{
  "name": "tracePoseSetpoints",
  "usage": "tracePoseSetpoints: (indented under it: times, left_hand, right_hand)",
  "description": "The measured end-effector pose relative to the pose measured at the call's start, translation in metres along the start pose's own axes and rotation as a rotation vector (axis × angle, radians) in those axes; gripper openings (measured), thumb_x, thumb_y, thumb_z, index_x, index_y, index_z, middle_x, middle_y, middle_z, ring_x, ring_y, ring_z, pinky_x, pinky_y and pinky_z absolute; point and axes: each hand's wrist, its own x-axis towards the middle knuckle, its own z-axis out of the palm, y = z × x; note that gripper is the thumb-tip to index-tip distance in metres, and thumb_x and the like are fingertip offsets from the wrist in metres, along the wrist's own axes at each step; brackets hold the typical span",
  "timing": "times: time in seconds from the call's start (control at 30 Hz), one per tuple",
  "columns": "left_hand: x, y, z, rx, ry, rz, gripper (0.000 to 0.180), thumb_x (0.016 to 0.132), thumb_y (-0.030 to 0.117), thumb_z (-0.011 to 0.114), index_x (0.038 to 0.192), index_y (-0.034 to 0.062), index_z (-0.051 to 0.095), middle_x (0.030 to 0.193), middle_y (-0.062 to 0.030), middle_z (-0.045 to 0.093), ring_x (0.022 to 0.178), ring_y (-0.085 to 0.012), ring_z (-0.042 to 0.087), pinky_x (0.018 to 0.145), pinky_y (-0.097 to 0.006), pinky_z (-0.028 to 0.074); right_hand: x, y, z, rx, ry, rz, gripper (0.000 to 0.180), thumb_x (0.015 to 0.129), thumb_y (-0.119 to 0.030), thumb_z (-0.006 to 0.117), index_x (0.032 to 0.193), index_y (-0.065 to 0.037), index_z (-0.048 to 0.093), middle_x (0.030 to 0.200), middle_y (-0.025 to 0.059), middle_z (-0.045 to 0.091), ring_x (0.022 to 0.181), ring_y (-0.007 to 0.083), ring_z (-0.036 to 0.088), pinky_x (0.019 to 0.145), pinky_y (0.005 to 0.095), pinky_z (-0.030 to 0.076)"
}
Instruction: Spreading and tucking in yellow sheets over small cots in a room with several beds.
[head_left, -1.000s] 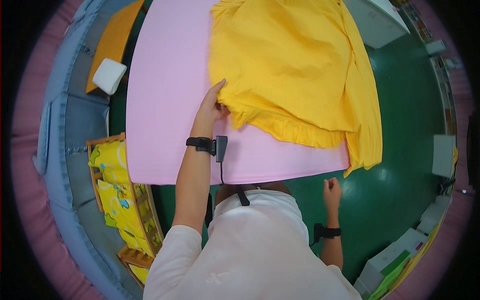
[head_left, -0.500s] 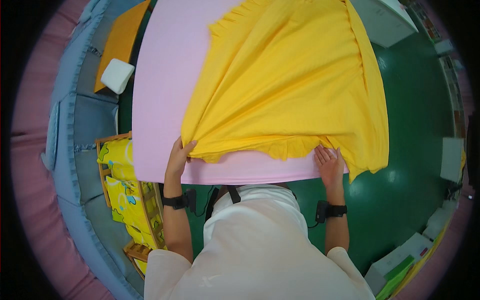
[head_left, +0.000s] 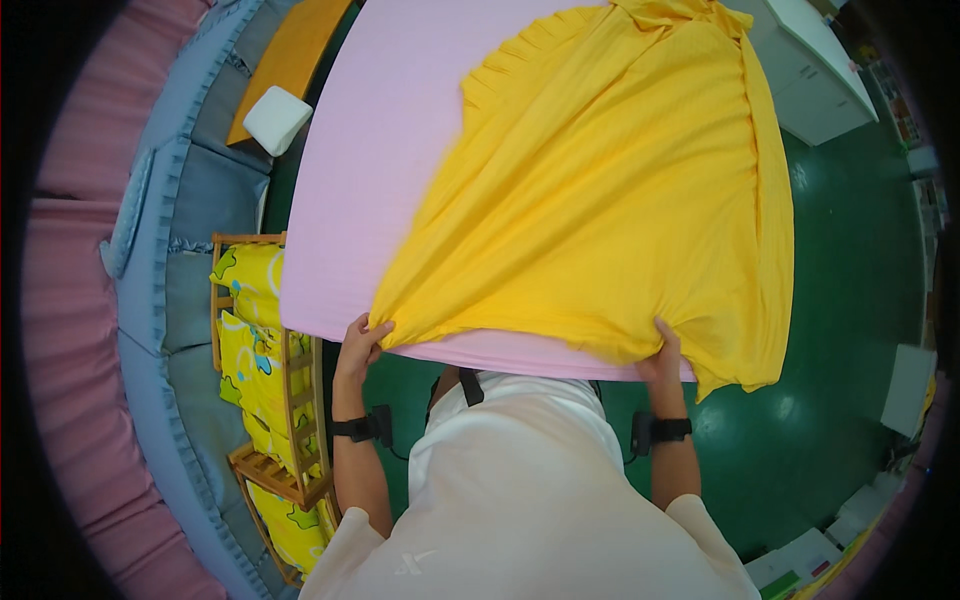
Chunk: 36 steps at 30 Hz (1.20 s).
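A large yellow cloth point(head_left: 590, 200) with a ruffled edge lies creased over the right part of a bed covered in a pink sheet point(head_left: 350, 190). My left hand point(head_left: 362, 348) pinches the cloth's near left corner at the bed's front edge. Farther right, my right hand point(head_left: 661, 356) grips the near edge of the same cloth, thumb on top and the other fingers hidden underneath. Between my hands the cloth's edge is drawn fairly straight, with a strip of pink showing below it. At the right, the cloth hangs over the bed's side.
Small wooden beds point(head_left: 300, 400) with yellow patterned bedding stand at the left. Beyond them is a blue-grey sofa point(head_left: 205, 200). A white stool point(head_left: 277, 120) sits by an orange table point(head_left: 295, 60). A white cabinet point(head_left: 815, 80) stands far right on green floor point(head_left: 840, 250).
My right hand, open with palm up before, has closed on the cloth. My left hand has pulled its corner toward me, and the near edge now lies straighter and closer.
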Motion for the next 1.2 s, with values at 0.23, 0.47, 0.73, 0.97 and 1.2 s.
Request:
tracePoseSetpoints:
  times: [0.23,0.47,0.73,0.97,1.2]
  left_hand:
    - [0.018,0.002,-0.004,-0.101,-0.418,-0.136,0.053,0.084,0.02,0.066,0.127,-0.0032,0.048,0.113,-0.0093,0.062,0.1,-0.0179,0.061,0.086,-0.031,0.05]
    - [0.044,0.008,0.04,-0.286,-0.504,-0.119,0.052,0.086,0.018,0.065,0.13,-0.0008,0.044,0.121,-0.0104,0.057,0.109,-0.0207,0.057,0.09,-0.033,0.048]
    - [0.067,0.022,0.05,-0.527,-0.43,0.005,0.05,0.08,0.002,0.064,0.127,-0.001,0.046,0.115,-0.0117,0.06,0.103,-0.0247,0.06,0.088,-0.037,0.051]
    - [0.068,0.045,-0.053,-0.319,-0.202,0.251,0.045,0.074,-0.004,0.064,0.116,-0.0009,0.049,0.108,-0.0121,0.061,0.097,-0.0248,0.062,0.085,-0.037,0.052]
    - [0.039,0.057,-0.117,-0.181,-0.169,0.364,0.04,0.067,-0.011,0.062,0.098,0.0079,0.043,0.094,-0.0038,0.053,0.09,-0.015,0.055,0.084,-0.028,0.046]
  right_hand:
    - [-0.049,0.033,-0.03,-0.039,0.065,0.134,0.042,0.091,-0.014,0.056,0.131,-0.003,0.046,0.127,0.0105,0.055,0.116,0.025,0.054,0.096,0.0389,0.046]
    - [-0.074,0.08,-0.028,-0.249,0.156,-0.234,0.044,0.092,-0.013,0.055,0.134,-0.005,0.041,0.125,0.0068,0.055,0.11,0.0227,0.057,0.091,0.0361,0.049]
    - [-0.081,0.141,-0.024,-0.254,0.334,-0.289,0.042,0.091,-0.008,0.057,0.13,-0.002,0.044,0.123,0.0076,0.056,0.107,0.0216,0.057,0.087,0.0338,0.05]
    - [-0.074,0.16,-0.017,-0.108,0.371,-0.219,0.042,0.089,-0.01,0.061,0.127,-0.001,0.048,0.124,0.0081,0.057,0.11,0.0231,0.057,0.091,0.0359,0.049]
    - [-0.058,0.172,0.013,0.001,0.279,-0.168,0.042,0.088,-0.014,0.063,0.127,-0.004,0.049,0.125,0.0075,0.056,0.112,0.0242,0.056,0.094,0.0377,0.047]
